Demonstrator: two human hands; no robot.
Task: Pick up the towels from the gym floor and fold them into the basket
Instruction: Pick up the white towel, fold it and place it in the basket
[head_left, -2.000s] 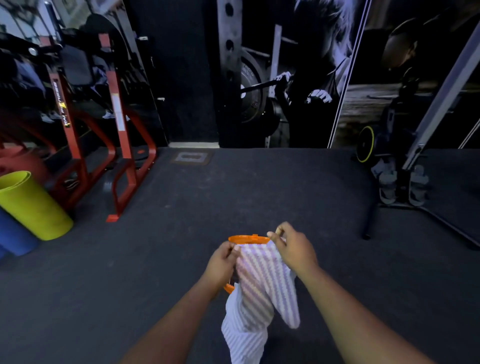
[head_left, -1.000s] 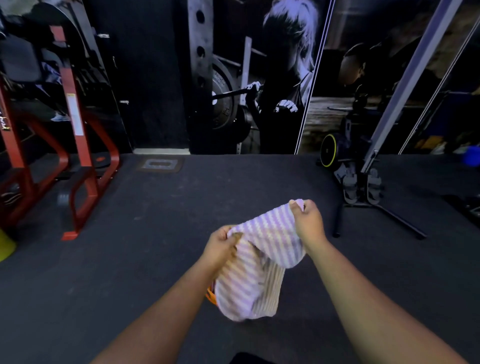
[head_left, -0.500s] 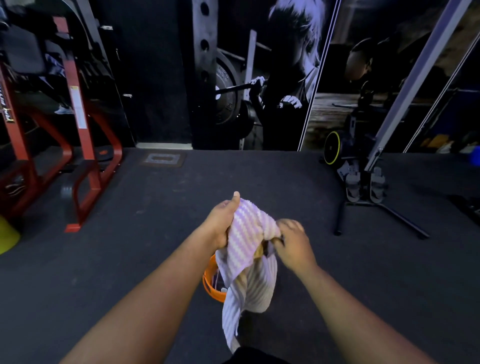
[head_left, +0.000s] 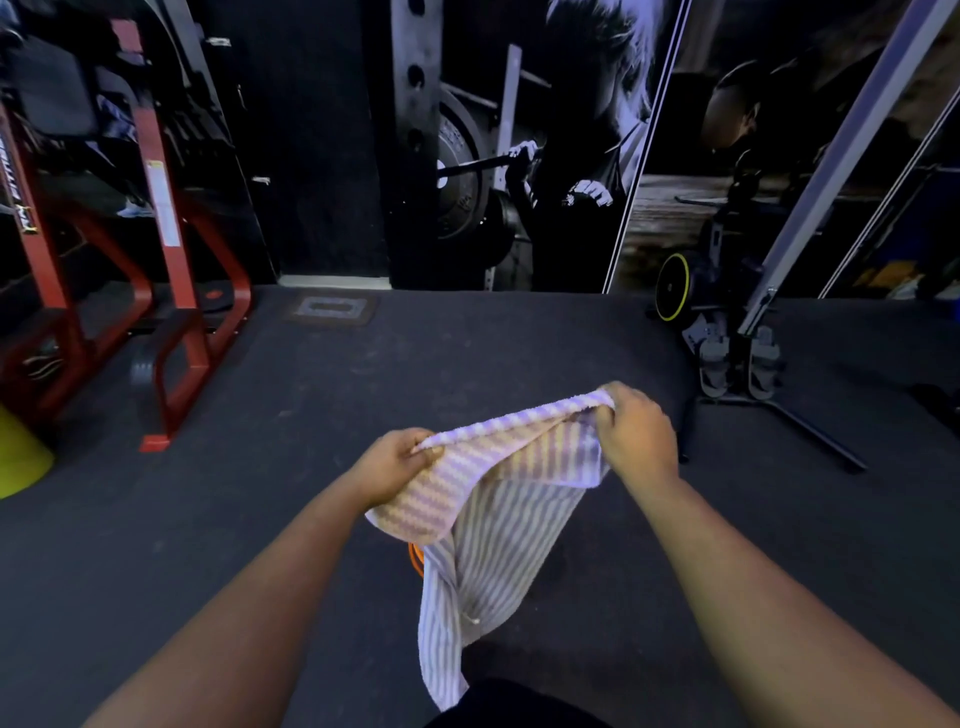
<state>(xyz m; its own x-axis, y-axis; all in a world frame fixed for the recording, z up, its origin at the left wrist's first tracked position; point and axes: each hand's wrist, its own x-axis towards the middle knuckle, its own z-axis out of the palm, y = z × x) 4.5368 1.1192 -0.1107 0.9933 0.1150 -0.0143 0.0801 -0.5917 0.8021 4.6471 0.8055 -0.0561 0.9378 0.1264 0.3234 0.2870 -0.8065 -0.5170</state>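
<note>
Lilac-and-white striped terry, soft and limp, the towel (head_left: 498, 499) hangs in the air between the left hand (head_left: 397, 462) and right hand (head_left: 636, 434), each hand's fingers pinching a top corner. Its loose tail droops over the nearly hidden orange plastic basket (head_left: 415, 558) on the dark rubbery gym floor (head_left: 260, 493). The fold may skew if either corner slips, or the tail may land outside the rim.
</note>
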